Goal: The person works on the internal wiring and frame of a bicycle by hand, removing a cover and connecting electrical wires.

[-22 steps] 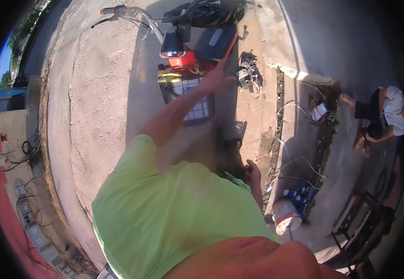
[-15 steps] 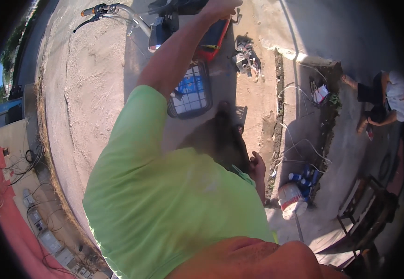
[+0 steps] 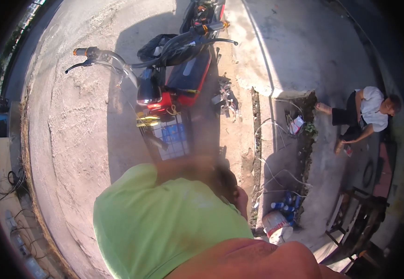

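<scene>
A red and black electric two-wheeler (image 3: 188, 79) stands ahead of me, with chrome and black handlebars (image 3: 120, 63), a headlight (image 3: 148, 90) and a wire basket (image 3: 167, 139) holding a blue and white item. My left forearm is lowered across the area below the basket, and my left hand (image 3: 206, 162) is smeared by motion, so its fingers are unreadable. My right hand (image 3: 240, 197) hangs beside my dark legwear at my right, mostly hidden, with fingers unclear. A dark bundle (image 3: 153, 46) sits by the handlebar.
A person (image 3: 369, 107) in a white shirt sits on the pavement at right. A broken kerb (image 3: 276, 93), loose cables, a white bucket (image 3: 276, 225), blue containers (image 3: 285, 207), a dark metal frame (image 3: 355, 218) and a pile of scraps (image 3: 227, 100) lie at right. Wall-mounted boxes (image 3: 13, 228) line the left.
My left arm has dropped from the top of the two-wheeler to low in front of me. The two-wheeler and its basket show more fully. The whole view has shifted.
</scene>
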Motion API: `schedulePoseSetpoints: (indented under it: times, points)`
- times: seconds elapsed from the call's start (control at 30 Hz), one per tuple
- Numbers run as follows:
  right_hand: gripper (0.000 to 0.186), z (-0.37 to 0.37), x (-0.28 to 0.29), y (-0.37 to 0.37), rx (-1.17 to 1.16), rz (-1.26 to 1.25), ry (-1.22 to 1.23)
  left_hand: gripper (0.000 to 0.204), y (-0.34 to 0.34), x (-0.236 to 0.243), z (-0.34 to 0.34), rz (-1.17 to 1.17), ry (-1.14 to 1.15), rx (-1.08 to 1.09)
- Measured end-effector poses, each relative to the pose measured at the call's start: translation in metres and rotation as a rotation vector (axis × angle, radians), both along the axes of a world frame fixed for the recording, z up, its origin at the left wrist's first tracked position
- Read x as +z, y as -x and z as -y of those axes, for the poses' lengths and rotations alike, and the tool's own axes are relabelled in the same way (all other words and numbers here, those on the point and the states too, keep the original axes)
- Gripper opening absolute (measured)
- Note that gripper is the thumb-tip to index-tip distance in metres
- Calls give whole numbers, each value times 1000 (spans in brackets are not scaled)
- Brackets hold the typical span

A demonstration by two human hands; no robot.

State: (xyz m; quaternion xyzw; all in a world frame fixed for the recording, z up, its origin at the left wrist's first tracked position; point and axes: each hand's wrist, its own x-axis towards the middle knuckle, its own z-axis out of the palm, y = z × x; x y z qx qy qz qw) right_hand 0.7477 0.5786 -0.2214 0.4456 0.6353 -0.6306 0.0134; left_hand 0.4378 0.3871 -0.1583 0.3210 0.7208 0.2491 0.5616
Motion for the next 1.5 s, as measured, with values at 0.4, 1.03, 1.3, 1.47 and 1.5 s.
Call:
schedulePoseSetpoints:
  times: [0.4, 1.03, 1.3, 1.47, 1.5]
  points:
    - [16, -89, -17, 18, 249, 55, 163, 88, 123, 171, 21, -591, -285, 946]
    - [39, -156, 20, 44, 51, 466, 897, 88, 217, 156, 214, -730, 41, 1558]
    - [32, -142, 12, 51, 45, 350, 950, 83, 270, 171, 191, -986, 74, 1350]
    - [24, -100, 72, 110, -41, 122, 593, 88, 274, 156, 370, -885, -70, 1305]
    - [22, -130, 31, 69, -64, 232, 469, 84, 276, 107, 280, -762, -72, 1359]
